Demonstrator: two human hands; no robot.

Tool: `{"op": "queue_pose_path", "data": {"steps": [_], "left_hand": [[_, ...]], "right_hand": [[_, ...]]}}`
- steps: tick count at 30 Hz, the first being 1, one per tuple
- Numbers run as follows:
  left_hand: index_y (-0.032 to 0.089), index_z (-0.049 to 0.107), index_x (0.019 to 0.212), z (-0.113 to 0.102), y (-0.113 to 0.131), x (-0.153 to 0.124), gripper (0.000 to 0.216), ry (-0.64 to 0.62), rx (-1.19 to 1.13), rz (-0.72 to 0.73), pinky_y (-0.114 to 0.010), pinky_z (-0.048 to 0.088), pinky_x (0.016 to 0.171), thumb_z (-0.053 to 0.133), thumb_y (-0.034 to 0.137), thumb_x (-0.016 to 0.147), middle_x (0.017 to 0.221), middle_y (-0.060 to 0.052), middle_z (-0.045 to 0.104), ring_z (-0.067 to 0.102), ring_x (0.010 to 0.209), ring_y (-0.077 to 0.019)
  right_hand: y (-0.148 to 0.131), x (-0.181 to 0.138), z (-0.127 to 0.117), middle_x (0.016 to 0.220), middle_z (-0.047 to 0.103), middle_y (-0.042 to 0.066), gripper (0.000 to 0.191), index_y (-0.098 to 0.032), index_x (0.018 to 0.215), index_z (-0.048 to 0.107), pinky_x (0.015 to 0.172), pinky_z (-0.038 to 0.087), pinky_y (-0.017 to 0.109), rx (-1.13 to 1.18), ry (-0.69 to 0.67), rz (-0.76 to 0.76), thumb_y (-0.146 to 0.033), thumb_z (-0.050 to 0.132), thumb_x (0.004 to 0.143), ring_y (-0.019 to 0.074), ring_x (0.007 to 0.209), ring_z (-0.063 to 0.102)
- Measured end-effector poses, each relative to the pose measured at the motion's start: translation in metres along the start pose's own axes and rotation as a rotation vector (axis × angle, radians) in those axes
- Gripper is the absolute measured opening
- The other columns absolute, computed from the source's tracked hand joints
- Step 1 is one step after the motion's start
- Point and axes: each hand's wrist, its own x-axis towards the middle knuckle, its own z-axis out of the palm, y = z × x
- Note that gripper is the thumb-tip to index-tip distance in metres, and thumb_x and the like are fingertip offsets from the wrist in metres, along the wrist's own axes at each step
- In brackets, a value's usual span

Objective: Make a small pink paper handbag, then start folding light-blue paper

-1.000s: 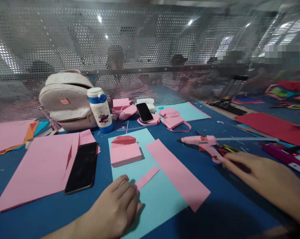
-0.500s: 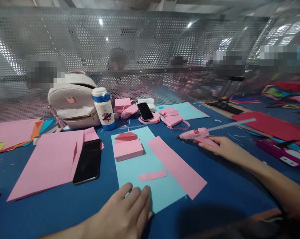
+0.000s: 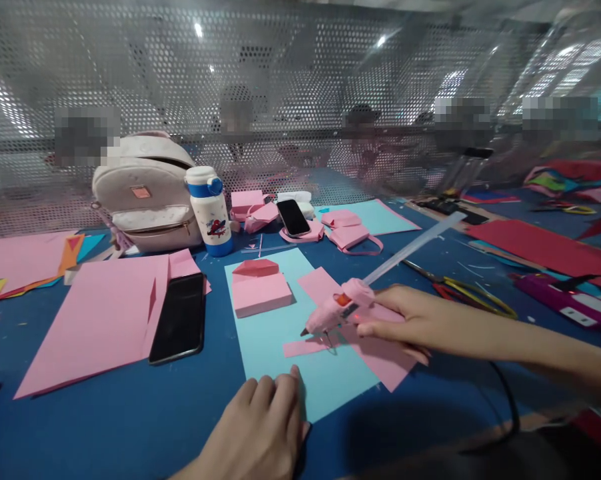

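Observation:
My right hand (image 3: 398, 320) is wrapped around the handle of a pink hot glue gun (image 3: 343, 310), with a long clear glue stick (image 3: 413, 247) sticking out of its back. The nozzle hovers just above a small pink paper strip (image 3: 303, 347) on a light blue sheet (image 3: 330, 393). At the sheet's lower left edge rests my left hand (image 3: 260, 427), fingers loosely bent, thumb and forefinger apart, holding nothing that I can see. A folded pink paper box (image 3: 262, 293) with a raised flap sits at the sheet's upper left. A wider pink strip (image 3: 380, 360) lies partly under the glue gun.
To the left are a black phone (image 3: 179, 320) and pink sheets (image 3: 95, 320). A backpack (image 3: 145, 193) and a bottle (image 3: 210, 217) stand behind. Small pink paper bags (image 3: 348, 233) lie farther back. Scissors (image 3: 473, 297) and a purple device (image 3: 570, 300) are on the right.
My right hand has brought the glue gun left, from beside the blue sheet to over the small strip, uncovering the scissors. My left hand has barely moved.

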Motion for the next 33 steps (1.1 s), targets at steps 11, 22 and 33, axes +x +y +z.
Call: {"op": "queue_pose_path", "data": {"steps": [11, 22, 33], "left_hand": [[0.001, 0.050, 0.135, 0.007, 0.004, -0.006, 0.054, -0.071, 0.015, -0.135, -0.029, 0.042, 0.047, 0.052, 0.042, 0.099, 0.079, -0.001, 0.059, 0.059, 0.059, -0.0165], [0.002, 0.054, 0.133, 0.007, 0.003, -0.004, 0.053, -0.090, 0.008, -0.137, -0.028, 0.042, 0.044, 0.054, 0.042, 0.098, 0.081, -0.002, 0.061, 0.060, 0.059, -0.0164], [0.003, 0.053, 0.135, 0.006, 0.003, -0.004, 0.055, -0.098, 0.015, -0.146, -0.028, 0.043, 0.044, 0.054, 0.044, 0.098, 0.080, -0.001, 0.060, 0.060, 0.059, -0.0161]], "right_hand": [[-0.014, 0.020, 0.006, 0.064, 0.058, 0.001, 0.053, -0.017, 0.072, 0.056, 0.054, 0.036, 0.025, -0.135, -0.042, -0.002, -0.066, 0.048, 0.089, 0.0169, 0.060, 0.054], [-0.020, 0.028, 0.009, 0.060, 0.055, -0.003, 0.048, -0.018, 0.075, 0.052, 0.053, 0.034, 0.024, -0.188, -0.096, -0.041, -0.062, 0.046, 0.093, 0.0137, 0.054, 0.049], [-0.020, 0.028, 0.010, 0.075, 0.063, 0.003, 0.049, -0.016, 0.081, 0.062, 0.056, 0.038, 0.026, -0.241, -0.041, -0.046, -0.063, 0.049, 0.091, 0.0171, 0.064, 0.054]]}}
